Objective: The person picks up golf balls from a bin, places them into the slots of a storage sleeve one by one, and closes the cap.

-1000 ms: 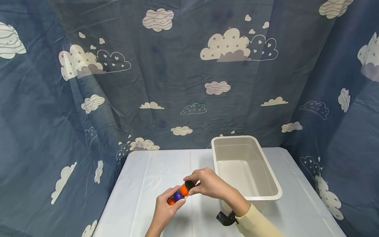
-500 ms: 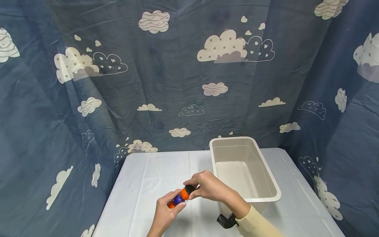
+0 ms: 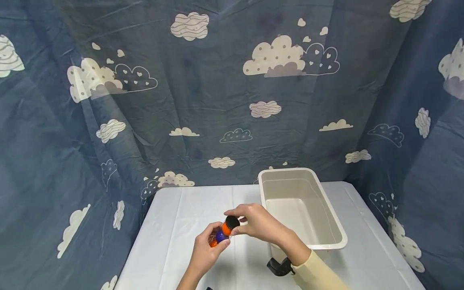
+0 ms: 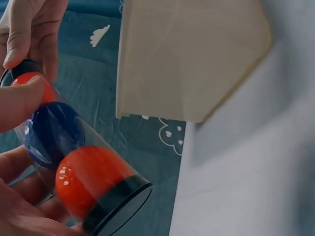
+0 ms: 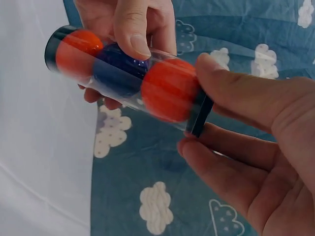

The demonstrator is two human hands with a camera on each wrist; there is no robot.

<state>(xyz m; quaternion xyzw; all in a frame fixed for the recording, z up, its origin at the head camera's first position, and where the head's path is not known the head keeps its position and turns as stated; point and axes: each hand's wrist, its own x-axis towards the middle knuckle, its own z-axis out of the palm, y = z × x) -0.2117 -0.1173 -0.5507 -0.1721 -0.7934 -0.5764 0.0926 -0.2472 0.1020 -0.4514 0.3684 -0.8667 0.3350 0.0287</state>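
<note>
A clear tube point(image 5: 123, 81) with black end caps holds two orange balls and a dark blue ball point(image 5: 118, 71) in a row between them. My left hand point(image 3: 205, 249) grips the tube round its middle, thumb on one side and fingers on the other, as the left wrist view shows. At the upper end, my right hand point(image 3: 259, 221) pinches the black cap point(image 3: 232, 222) between thumb and fingers. The tube is tilted and held above the white table, left of the bin. In the right wrist view the cap sits on the tube's end, beside an orange ball point(image 5: 170, 90).
A beige rectangular bin point(image 3: 338, 244) stands on the white-covered table point(image 3: 181, 217), just beyond the right forearm. Dark blue cloth with cloud prints point(image 3: 203, 96) hangs behind and at both sides. A black wrist camera mount point(image 3: 278, 266) sticks out from the right wrist.
The tube has been raised slightly and tipped more upright, its capped upper end higher and facing the head camera more. Both hands keep their hold on it.
</note>
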